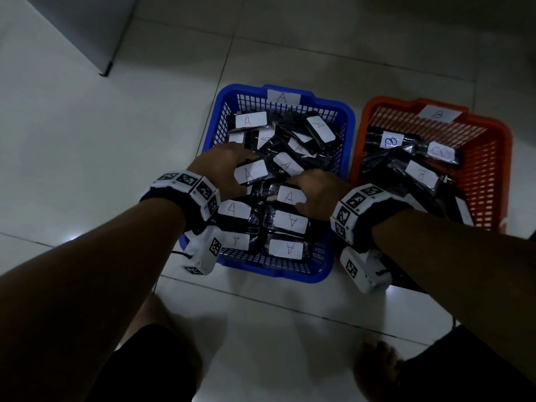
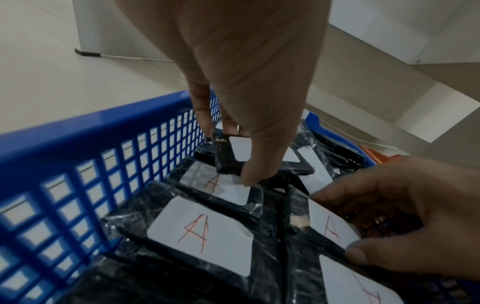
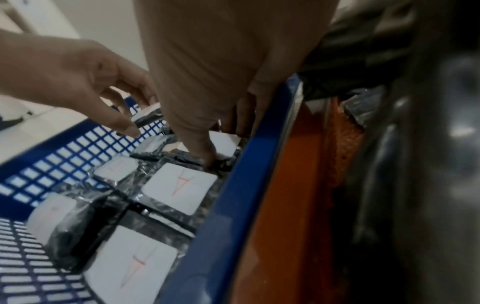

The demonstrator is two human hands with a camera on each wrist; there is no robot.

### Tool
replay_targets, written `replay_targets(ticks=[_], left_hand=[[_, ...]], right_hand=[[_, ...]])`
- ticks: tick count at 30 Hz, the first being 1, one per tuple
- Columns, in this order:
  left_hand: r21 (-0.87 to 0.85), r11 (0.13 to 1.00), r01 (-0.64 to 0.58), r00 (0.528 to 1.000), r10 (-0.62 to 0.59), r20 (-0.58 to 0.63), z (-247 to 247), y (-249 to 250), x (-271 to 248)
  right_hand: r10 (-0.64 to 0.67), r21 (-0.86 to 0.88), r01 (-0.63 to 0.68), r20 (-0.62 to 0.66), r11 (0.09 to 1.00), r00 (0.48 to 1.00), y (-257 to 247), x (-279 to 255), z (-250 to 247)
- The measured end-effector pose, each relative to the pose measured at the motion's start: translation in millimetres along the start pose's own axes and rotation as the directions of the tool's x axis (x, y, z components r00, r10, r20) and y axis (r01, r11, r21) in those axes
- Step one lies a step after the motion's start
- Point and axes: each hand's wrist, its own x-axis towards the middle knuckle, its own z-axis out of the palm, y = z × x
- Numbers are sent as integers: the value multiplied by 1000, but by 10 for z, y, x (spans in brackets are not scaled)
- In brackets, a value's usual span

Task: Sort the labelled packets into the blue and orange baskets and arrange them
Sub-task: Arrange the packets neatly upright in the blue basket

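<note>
The blue basket (image 1: 351, 118) tagged A holds several black packets with white A labels; the near ones lie in neat rows, the far ones in a loose heap. The orange basket (image 1: 505, 146) tagged B, to its right, holds B packets (image 1: 421, 173). My left hand (image 1: 243, 170) pinches an A packet (image 1: 251, 173) at the basket's middle left, thumb on its near edge (image 2: 250, 176). Its label (image 2: 240, 148) shows under the fingers. My right hand (image 1: 296, 195) grips another A packet (image 1: 289, 195) by the right wall, label (image 3: 228, 140) between thumb and fingers.
Both baskets stand on a pale tiled floor (image 1: 87, 158). A grey cabinet (image 1: 81, 27) with a dark foot stands at the far left. My bare knees (image 1: 162, 317) are near the blue basket's front wall. The blue rim (image 3: 233, 195) touches the orange rim (image 3: 285, 205).
</note>
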Motion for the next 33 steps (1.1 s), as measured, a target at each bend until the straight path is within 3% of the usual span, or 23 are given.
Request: replay_targets(ticks=[5, 9, 11, 16, 21, 24, 28, 33], left_hand=[[30, 999, -43, 999, 42, 35, -1, 31, -7], [70, 995, -70, 996, 66, 58, 7, 97, 42], [96, 989, -111, 990, 101, 98, 26, 146, 62], [119, 979, -168, 970, 142, 196, 53, 242, 48], [298, 953, -53, 956, -38, 290, -75, -8, -40], [381, 925, -9, 942, -119, 313, -75, -75, -43], [362, 932, -2, 934, -127, 334, -5, 3, 6], [358, 934, -6, 910, -143, 390, 30, 16, 72]], right_hand=[[48, 63, -47, -21, 997, 999, 6, -68, -92], [82, 103, -50, -333, 993, 939, 41, -117, -247], [101, 116, -59, -405, 992, 909, 47, -97, -300], [155, 42, -150, -356, 988, 922, 0, 45, -241], [190, 93, -167, -376, 982, 907, -53, 152, -139], [193, 164, -137, -405, 977, 894, -53, 167, -69], [205, 267, -90, -441, 959, 874, -36, 105, -98], [129, 372, 86, -517, 924, 846, -26, -49, -195]])
